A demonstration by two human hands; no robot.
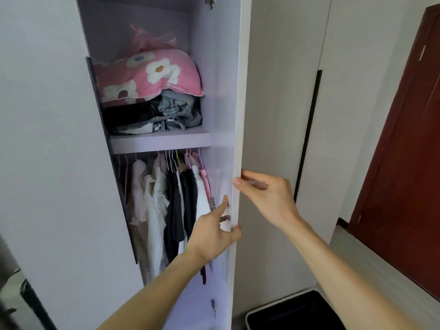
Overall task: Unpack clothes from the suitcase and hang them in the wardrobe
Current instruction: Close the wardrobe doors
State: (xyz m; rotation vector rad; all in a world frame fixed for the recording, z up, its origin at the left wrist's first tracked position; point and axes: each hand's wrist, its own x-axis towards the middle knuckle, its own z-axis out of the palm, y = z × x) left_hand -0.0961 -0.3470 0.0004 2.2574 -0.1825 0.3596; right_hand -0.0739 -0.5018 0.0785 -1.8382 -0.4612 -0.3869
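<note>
White, black and pink clothes (176, 201) hang on the rail of the open wardrobe (133, 25). The left hand (212, 229) pinches the wardrobe door (226, 103) edge between thumb and straight forefinger. The right hand (264, 194) grips the edge higher up, fingers curled. A floral pillow (147, 72) tops folded garments (166, 113) on the shelf. A black container (295, 310) is cut off below.

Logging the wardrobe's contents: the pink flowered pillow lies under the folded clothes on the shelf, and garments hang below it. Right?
Not quite: the head view shows the pink flowered pillow on top of the folded clothes, not under them. They are on the shelf, and garments do hang below it.
</note>
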